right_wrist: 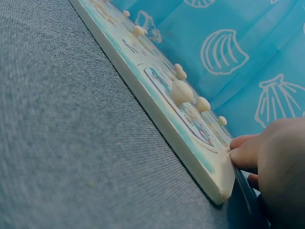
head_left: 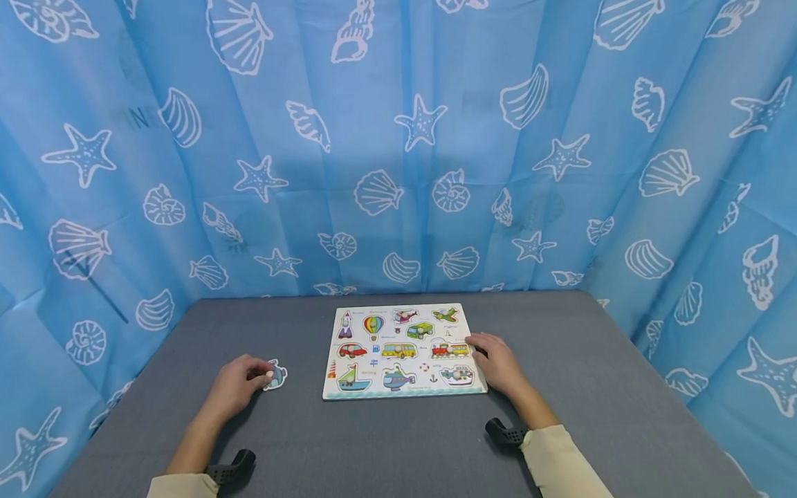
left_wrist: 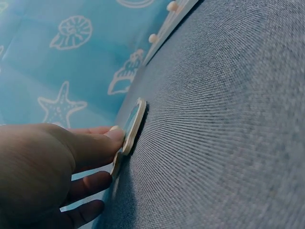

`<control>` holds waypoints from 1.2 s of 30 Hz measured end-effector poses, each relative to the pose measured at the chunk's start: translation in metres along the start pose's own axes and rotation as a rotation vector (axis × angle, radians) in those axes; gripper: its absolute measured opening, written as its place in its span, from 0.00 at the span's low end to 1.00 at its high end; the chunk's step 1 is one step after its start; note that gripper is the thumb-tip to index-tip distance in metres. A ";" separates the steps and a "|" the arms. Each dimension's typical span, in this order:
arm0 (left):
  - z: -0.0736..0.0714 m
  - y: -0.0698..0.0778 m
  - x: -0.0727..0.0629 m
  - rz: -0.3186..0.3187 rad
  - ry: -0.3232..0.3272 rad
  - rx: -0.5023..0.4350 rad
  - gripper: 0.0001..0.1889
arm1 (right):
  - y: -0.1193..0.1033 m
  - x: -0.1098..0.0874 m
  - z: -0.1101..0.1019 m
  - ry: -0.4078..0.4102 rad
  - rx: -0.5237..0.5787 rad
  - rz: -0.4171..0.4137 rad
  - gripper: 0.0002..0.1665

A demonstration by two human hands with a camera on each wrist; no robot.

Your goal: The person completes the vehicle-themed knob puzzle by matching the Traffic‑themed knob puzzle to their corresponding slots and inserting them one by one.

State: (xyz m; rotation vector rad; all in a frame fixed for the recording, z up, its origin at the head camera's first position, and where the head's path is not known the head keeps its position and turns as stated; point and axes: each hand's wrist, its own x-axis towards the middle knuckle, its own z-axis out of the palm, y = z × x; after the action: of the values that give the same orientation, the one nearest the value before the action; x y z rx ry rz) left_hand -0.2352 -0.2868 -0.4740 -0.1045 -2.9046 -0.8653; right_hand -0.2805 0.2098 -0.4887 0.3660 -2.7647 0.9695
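Note:
A small blue puzzle piece with a pale wooden edge (head_left: 278,374) lies close over the grey table at the left. My left hand (head_left: 235,384) pinches it by its knob between thumb and index finger; in the left wrist view the other fingers hang beside the piece (left_wrist: 136,125). A wooden knob puzzle board (head_left: 367,363) lies flat in the middle, filled with vehicle pieces such as a rocket, a yellow bus (head_left: 399,351) and a submarine (head_left: 398,378). My right hand (head_left: 500,363) grips the board's right edge, its fingertips beside the train piece (head_left: 450,349).
Grey cloth covers the table (head_left: 398,443). A blue curtain with white shells and starfish (head_left: 398,138) hangs behind it and along both sides. A black band with a camera (head_left: 230,468) sits on the left wrist, another (head_left: 506,434) on the right.

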 end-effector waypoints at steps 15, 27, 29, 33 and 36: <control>0.000 0.003 0.000 0.016 0.007 0.028 0.06 | 0.000 0.001 -0.001 -0.007 -0.007 0.012 0.19; 0.008 0.006 0.002 0.050 0.008 0.039 0.06 | -0.002 -0.003 0.000 0.036 0.007 -0.043 0.19; 0.009 0.008 0.002 0.022 0.020 0.038 0.07 | -0.002 -0.002 0.000 0.024 0.002 -0.028 0.19; 0.011 0.014 0.000 -0.034 0.054 0.078 0.08 | -0.001 0.000 -0.001 -0.008 -0.004 0.008 0.20; 0.012 0.019 0.001 -0.082 0.076 0.119 0.11 | -0.002 0.001 -0.001 -0.014 -0.013 0.013 0.20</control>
State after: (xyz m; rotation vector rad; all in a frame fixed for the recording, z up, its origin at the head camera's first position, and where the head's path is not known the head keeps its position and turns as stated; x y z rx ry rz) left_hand -0.2349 -0.2644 -0.4735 0.0561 -2.8979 -0.6890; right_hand -0.2805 0.2095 -0.4865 0.3546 -2.7877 0.9554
